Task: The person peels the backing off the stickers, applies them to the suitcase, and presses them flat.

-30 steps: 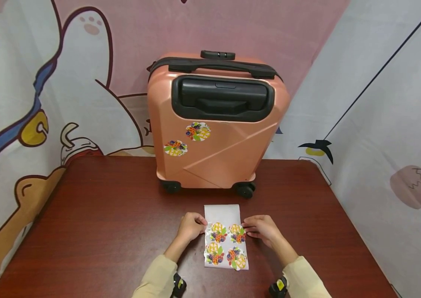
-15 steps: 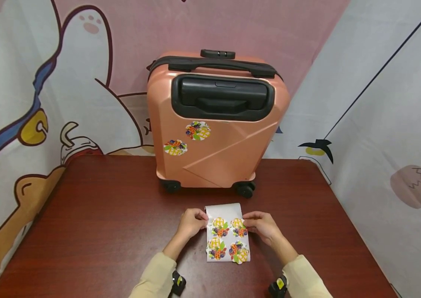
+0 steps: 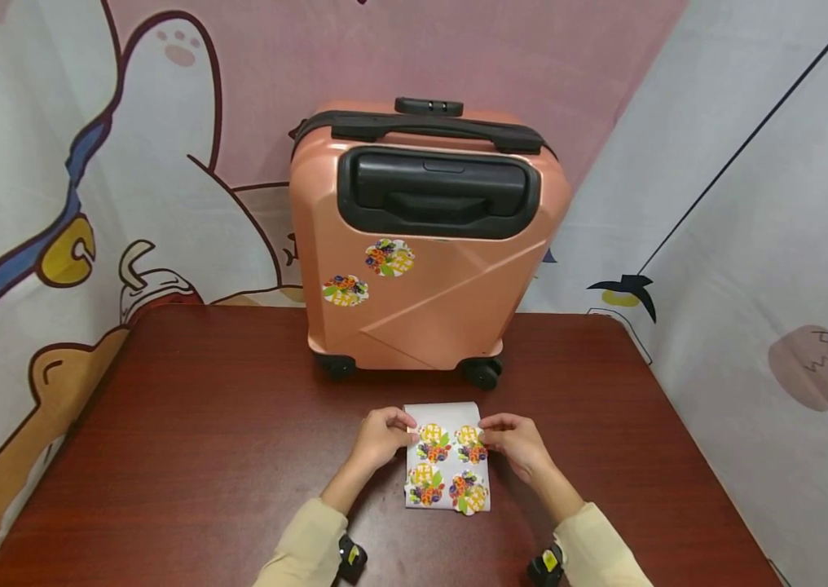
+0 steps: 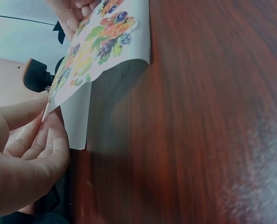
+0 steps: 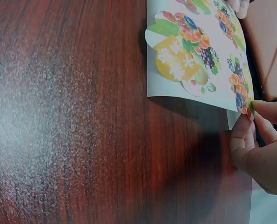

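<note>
A white sticker sheet (image 3: 447, 414) with several fruit-patterned stickers is held between both hands just in front of the suitcase. My left hand (image 3: 379, 442) pinches its left edge between thumb and fingers, and my right hand (image 3: 519, 445) pinches the right edge. In the left wrist view the sheet (image 4: 77, 123) bends over at the pinched fold, a blank part hanging behind the printed part. The right wrist view has the thumb and fingers of the right hand (image 5: 264, 149) on the sheet's edge beside a sticker (image 5: 238, 88). One sticker (image 5: 178, 60) pokes past the near edge.
A rose-gold suitcase (image 3: 429, 302) with black handles and wheels stands upright at the back of the brown table (image 3: 201, 440). Two round fruit stickers, an upper one (image 3: 389, 258) and a lower one (image 3: 345, 291), are on its left front. A cartoon-printed cloth (image 3: 715, 244) hangs behind.
Both hands have moved slightly forward, bending the sheet. Its near edge has shifted away from me and the sheet looks shorter in the head view. The suitcase has stayed put.
</note>
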The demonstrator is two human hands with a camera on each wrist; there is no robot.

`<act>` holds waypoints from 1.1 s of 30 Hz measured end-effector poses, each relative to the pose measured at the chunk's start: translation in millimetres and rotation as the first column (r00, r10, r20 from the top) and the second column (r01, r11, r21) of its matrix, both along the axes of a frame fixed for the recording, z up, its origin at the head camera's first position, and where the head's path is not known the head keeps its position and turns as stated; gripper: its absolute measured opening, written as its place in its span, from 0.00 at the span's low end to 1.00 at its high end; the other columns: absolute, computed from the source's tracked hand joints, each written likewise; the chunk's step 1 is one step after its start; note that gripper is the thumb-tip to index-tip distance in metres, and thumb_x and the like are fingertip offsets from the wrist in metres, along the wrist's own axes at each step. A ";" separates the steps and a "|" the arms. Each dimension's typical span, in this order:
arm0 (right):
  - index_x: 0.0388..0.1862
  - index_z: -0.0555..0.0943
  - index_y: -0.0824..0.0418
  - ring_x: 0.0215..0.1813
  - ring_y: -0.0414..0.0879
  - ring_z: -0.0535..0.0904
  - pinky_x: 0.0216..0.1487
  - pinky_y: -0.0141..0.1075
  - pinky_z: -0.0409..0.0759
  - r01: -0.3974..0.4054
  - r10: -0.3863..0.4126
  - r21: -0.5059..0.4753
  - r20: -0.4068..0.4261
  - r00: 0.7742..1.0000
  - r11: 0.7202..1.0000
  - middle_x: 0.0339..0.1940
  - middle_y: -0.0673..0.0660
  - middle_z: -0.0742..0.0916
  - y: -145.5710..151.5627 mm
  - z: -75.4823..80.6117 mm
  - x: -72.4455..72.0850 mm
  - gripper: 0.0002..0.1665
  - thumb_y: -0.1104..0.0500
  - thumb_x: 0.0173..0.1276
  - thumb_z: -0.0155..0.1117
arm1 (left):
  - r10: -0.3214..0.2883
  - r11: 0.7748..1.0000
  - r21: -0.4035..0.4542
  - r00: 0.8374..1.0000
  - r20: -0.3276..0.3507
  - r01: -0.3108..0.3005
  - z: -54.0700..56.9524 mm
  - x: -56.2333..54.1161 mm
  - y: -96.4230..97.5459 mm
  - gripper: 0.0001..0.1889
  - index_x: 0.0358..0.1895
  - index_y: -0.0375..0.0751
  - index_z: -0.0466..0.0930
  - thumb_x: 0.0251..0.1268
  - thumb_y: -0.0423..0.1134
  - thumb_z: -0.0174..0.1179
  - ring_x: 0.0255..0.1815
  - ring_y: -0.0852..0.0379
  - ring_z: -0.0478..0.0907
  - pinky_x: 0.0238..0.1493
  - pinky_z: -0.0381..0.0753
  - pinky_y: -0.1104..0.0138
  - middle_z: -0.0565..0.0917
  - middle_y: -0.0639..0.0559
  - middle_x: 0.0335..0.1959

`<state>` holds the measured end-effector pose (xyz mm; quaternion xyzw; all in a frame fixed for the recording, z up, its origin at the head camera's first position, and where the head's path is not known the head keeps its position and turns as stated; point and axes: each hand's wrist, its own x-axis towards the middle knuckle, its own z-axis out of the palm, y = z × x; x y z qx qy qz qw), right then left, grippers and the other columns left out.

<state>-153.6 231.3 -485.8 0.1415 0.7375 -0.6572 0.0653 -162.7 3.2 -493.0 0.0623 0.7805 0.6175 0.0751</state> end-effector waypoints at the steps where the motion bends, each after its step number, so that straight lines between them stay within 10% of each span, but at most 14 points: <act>1: 0.37 0.76 0.81 0.27 0.46 0.78 0.33 0.37 0.78 0.000 0.000 -0.001 0.002 1.000 1.000 0.26 0.63 0.81 -0.1 -0.1 -0.1 0.11 0.77 0.52 0.60 | -0.005 1.000 0.007 1.000 0.002 0.005 -0.1 0.1 0.1 0.06 0.29 0.29 0.79 0.44 0.24 0.66 0.22 0.61 0.76 0.22 0.76 0.68 0.79 0.47 0.22; 12: 0.37 0.78 0.76 0.31 0.44 0.77 0.35 0.39 0.76 -0.023 0.023 0.162 0.000 1.000 0.986 0.28 0.56 0.82 3.4 10.5 -0.3 0.11 0.71 0.55 0.63 | -0.015 1.000 0.011 0.999 -0.029 0.015 -3.6 1.0 2.0 0.07 0.28 0.30 0.79 0.43 0.22 0.65 0.23 0.60 0.76 0.24 0.75 0.70 0.79 0.47 0.21; 17: 0.42 0.76 0.77 0.33 0.45 0.78 0.38 0.39 0.78 -0.104 0.111 0.084 -0.084 0.990 0.991 0.33 0.62 0.82 -1.2 21.6 -4.4 0.14 0.71 0.57 0.62 | -0.011 1.000 0.012 0.999 -0.037 0.012 -1.6 1.1 2.2 0.06 0.28 0.31 0.79 0.45 0.23 0.65 0.24 0.60 0.76 0.25 0.76 0.70 0.79 0.48 0.22; 24: 0.44 0.76 0.77 0.37 0.52 0.80 0.35 0.38 0.79 -0.299 0.314 0.120 -0.144 0.938 0.947 0.37 0.67 0.83 -21.1 27.0 -5.8 0.14 0.71 0.59 0.61 | 0.002 1.000 0.010 0.999 -0.051 -0.001 1.4 1.4 4.2 0.06 0.28 0.33 0.80 0.45 0.24 0.66 0.25 0.60 0.76 0.25 0.76 0.71 0.80 0.49 0.22; 33: 0.37 0.80 0.72 0.29 0.45 0.77 0.28 0.33 0.76 -0.342 0.423 0.329 -0.216 0.880 0.880 0.31 0.62 0.83 -42.0 25.0 -6.9 0.09 0.72 0.55 0.64 | 0.010 1.000 0.010 0.998 -0.068 -0.010 3.6 2.8 4.9 0.06 0.27 0.33 0.80 0.44 0.23 0.66 0.25 0.61 0.76 0.25 0.75 0.71 0.81 0.48 0.22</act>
